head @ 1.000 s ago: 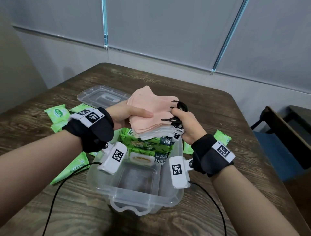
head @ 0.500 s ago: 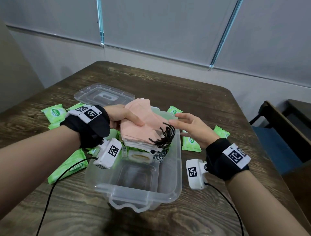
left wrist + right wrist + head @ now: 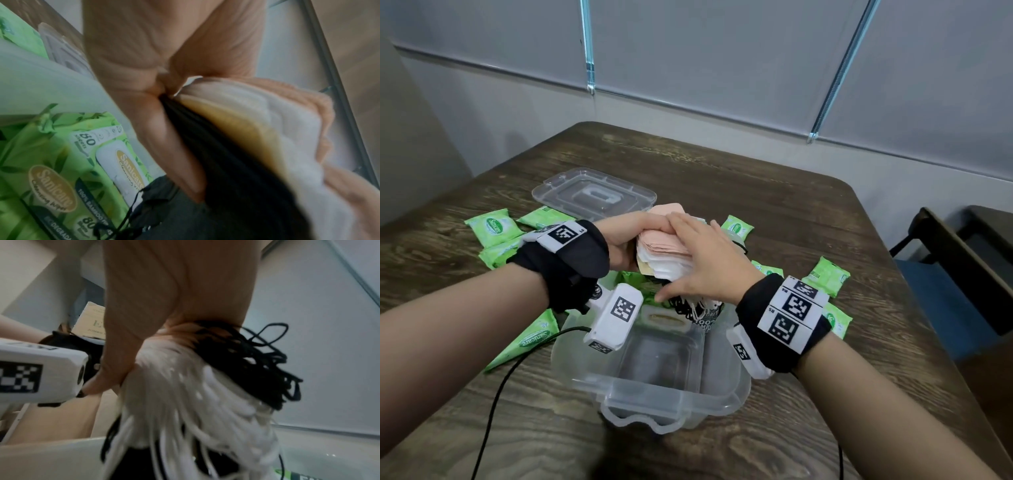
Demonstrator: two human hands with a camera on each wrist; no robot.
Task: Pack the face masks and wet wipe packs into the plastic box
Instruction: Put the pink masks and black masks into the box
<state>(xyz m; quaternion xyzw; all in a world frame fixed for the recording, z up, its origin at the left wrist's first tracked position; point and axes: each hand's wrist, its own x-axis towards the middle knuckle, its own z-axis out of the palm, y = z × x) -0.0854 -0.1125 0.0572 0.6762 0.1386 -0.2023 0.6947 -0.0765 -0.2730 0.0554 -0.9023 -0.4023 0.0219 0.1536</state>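
Note:
A stack of face masks (image 3: 664,253), peach on top with white, beige and black below, hangs over the far half of the clear plastic box (image 3: 664,401). My left hand (image 3: 633,236) grips its left end, thumb on top and fingers beneath, as the left wrist view shows around the stack (image 3: 287,138). My right hand (image 3: 688,270) lies over the right end with the thumb curled under. White and black ear loops (image 3: 185,394) dangle below the palm. A large green wet wipe pack (image 3: 51,162) lies in the box's far end under the masks.
The box's clear lid (image 3: 592,195) lies behind on the wooden table. Small green wipe packs are scattered at the left (image 3: 494,228), front left (image 3: 527,339) and right (image 3: 825,275). A dark chair (image 3: 945,274) stands off the table's right edge. The box's near half holds nothing.
The stack has come down toward the box. My right hand, which let go and hung open half a second ago, has returned over the stack and grips it. The left hand kept its hold.

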